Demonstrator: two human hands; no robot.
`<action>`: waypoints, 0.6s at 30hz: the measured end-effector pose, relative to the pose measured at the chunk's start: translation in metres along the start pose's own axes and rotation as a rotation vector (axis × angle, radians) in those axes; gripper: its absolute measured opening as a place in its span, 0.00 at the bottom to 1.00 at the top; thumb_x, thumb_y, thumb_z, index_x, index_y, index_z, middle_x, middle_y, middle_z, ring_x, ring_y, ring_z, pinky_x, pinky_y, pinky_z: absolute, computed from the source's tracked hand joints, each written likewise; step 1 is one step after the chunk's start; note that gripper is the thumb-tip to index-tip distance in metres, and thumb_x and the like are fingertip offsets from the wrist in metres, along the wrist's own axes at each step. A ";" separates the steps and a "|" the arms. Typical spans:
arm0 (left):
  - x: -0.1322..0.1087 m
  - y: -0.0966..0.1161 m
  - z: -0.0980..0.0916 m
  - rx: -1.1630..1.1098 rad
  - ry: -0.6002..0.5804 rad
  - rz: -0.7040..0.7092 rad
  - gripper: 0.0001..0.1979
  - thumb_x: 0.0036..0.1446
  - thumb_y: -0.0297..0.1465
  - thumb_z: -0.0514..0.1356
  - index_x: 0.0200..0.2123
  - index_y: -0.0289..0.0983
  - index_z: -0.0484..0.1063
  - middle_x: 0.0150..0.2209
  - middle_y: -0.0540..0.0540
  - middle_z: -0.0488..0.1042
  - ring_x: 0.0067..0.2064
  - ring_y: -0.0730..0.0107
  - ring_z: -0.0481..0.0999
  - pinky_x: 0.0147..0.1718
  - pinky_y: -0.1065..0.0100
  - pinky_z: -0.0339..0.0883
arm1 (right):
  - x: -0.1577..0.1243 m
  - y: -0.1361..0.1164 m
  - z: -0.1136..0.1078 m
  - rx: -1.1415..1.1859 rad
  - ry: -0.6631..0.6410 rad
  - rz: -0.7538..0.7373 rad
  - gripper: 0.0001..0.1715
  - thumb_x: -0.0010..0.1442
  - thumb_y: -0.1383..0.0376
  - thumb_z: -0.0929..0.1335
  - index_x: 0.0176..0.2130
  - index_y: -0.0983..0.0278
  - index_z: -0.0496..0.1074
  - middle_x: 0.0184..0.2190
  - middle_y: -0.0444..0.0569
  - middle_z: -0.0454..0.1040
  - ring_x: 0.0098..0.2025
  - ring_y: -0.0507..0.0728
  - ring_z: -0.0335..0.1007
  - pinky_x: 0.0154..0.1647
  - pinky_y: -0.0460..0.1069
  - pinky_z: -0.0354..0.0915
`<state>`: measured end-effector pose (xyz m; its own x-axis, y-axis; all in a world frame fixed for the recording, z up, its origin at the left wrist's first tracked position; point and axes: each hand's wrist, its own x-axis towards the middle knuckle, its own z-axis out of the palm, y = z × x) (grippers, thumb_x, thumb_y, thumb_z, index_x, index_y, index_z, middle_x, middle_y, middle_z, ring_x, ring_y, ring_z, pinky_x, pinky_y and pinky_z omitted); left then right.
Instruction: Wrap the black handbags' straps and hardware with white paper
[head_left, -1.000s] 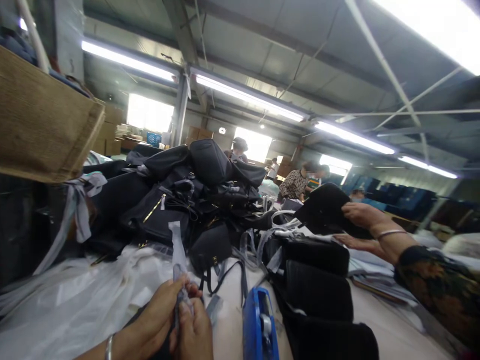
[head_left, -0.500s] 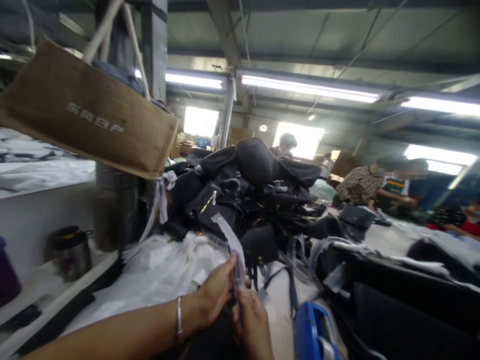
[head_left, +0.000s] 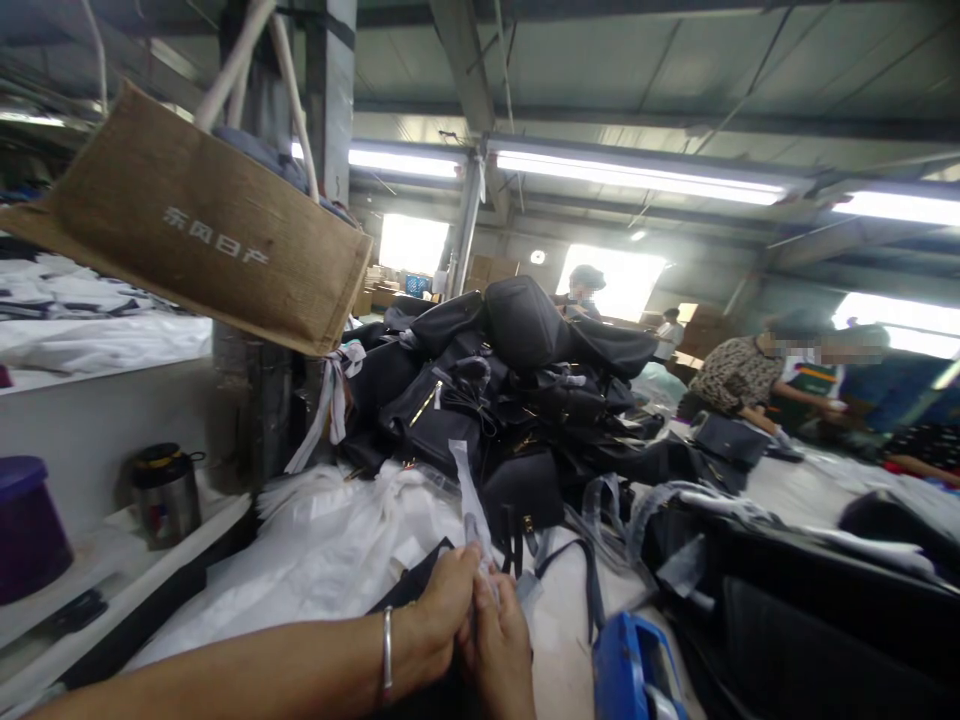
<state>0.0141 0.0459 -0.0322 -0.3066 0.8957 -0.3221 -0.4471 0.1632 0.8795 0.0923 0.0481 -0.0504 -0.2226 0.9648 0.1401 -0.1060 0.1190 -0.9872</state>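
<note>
My left hand (head_left: 444, 605), with a silver bangle on its wrist, is closed at the lower end of a white translucent wrapping strip (head_left: 468, 488). Right beside it, my right hand (head_left: 502, 632) pinches the same strip lower down. The strip's free end points up and away from me. Whatever it may be wrapped round is hidden by my fingers. Under and behind my hands lies a piece of black material (head_left: 416, 580), partly covered. A heap of black bags (head_left: 517, 330) with gold zips rises just beyond the strip.
White wrapping sheets (head_left: 322, 545) lie to the left. A blue tape dispenser (head_left: 626, 665) stands at the right, near a large black bag (head_left: 810, 600). A brown tote (head_left: 225, 240) hangs upper left, above a steel flask (head_left: 161, 500) and purple tub (head_left: 30, 530). Co-workers (head_left: 731, 375) are at the right.
My left hand has come down and closed in against my right, and less of the strip shows above the fingers. The camera view has shifted slightly left.
</note>
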 end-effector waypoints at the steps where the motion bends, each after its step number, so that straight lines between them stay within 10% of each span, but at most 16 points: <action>1: -0.004 0.000 0.000 0.031 0.002 -0.001 0.17 0.56 0.47 0.56 0.35 0.38 0.67 0.22 0.51 0.71 0.21 0.69 0.69 0.23 0.68 0.61 | 0.000 0.000 -0.001 0.008 0.004 0.030 0.30 0.53 0.38 0.66 0.32 0.62 0.70 0.25 0.47 0.74 0.25 0.56 0.70 0.21 0.47 0.64; 6: -0.014 -0.003 -0.007 0.154 -0.181 -0.120 0.20 0.59 0.49 0.47 0.39 0.41 0.67 0.12 0.56 0.59 0.14 0.65 0.62 0.14 0.69 0.56 | 0.003 0.009 -0.005 0.085 -0.029 0.276 0.43 0.46 0.34 0.67 0.46 0.63 0.66 0.12 0.37 0.65 0.11 0.52 0.57 0.10 0.44 0.52; 10: -0.005 0.015 -0.012 0.097 -0.334 -0.133 0.20 0.61 0.48 0.48 0.37 0.38 0.68 0.17 0.52 0.68 0.20 0.66 0.69 0.25 0.66 0.66 | 0.004 0.013 -0.008 0.113 -0.026 0.278 0.40 0.44 0.32 0.67 0.38 0.62 0.66 0.10 0.33 0.59 0.09 0.48 0.49 0.07 0.42 0.50; 18: 0.016 0.045 0.001 -0.108 -0.161 0.091 0.14 0.60 0.41 0.55 0.35 0.34 0.67 0.27 0.46 0.74 0.30 0.66 0.75 0.32 0.66 0.66 | 0.000 0.028 -0.004 0.083 -0.085 0.205 0.32 0.52 0.36 0.66 0.34 0.61 0.66 0.11 0.36 0.61 0.11 0.47 0.49 0.10 0.41 0.44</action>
<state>-0.0097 0.0682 0.0028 -0.2153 0.9608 -0.1748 -0.5137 0.0408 0.8570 0.0932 0.0529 -0.0784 -0.3280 0.9432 -0.0536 -0.1283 -0.1007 -0.9866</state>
